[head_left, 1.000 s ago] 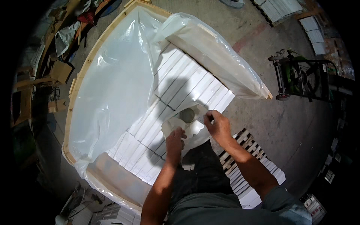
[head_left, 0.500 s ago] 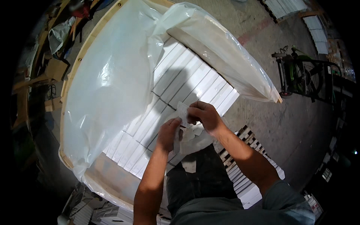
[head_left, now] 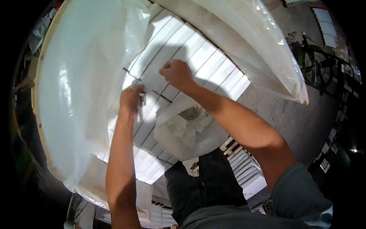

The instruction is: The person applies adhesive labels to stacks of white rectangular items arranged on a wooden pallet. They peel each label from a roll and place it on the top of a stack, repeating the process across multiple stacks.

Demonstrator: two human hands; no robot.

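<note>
Long white boxes (head_left: 206, 57) stand packed side by side in rows, under both of my hands. My left hand (head_left: 130, 100) is over the boxes at the left with its fingers curled in; a pale bit shows below them, too unclear to name. Farther forward and to the right, my right hand (head_left: 177, 74) is closed over the box tops, its fingertips pressed together; whatever they may hold is hidden. Close to my body sits a round, whitish translucent bag or bowl (head_left: 167, 147) with crumpled pale paper scraps (head_left: 185, 131) and a ring-shaped thing (head_left: 189, 113) in it.
Clear plastic sheeting (head_left: 87, 76) drapes over the wood-edged sides of the large crate around the boxes. More sheeting (head_left: 263, 53) rises at the right. A dark wheeled frame (head_left: 320, 68) stands on the concrete floor beyond. Another stack of white pieces (head_left: 248, 171) lies near my right leg.
My hands have parted and moved forward over the boxes, away from the white printed slip they held together. The round bag or bowl now shows fully. My view has shifted forward.
</note>
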